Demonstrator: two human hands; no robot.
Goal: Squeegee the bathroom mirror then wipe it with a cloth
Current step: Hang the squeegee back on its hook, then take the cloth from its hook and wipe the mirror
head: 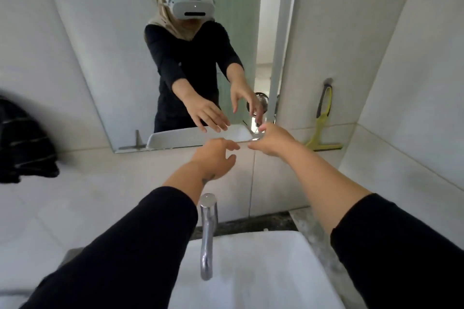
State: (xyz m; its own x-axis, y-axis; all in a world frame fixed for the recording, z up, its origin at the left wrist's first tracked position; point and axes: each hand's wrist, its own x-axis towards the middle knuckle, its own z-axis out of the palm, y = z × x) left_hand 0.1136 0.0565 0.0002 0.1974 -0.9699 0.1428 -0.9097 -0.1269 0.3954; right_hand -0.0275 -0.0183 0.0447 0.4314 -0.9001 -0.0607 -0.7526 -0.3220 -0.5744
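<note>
Our left hand point(216, 158) and right hand point(272, 140) loose, gripping nothing, near glossy mirror point(120, 63); yellow-green squeegee point(322, 123) hangs right; chrome tap point(208, 233) below.

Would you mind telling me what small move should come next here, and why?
Probably swing the right hand rightward to grasp the yellow-green squeegee hanging on the tiled wall: both hands, the left hand included, are empty near the frameless wall mirror, and squeegeeing comes first.

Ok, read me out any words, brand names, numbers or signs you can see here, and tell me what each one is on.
No text can be read.
White headset reflected in the wall mirror: a small mark on its front, too blurred to read.
Yellow-green squeegee with grey grip, chrome tap, white basin: no markings visible.
</note>
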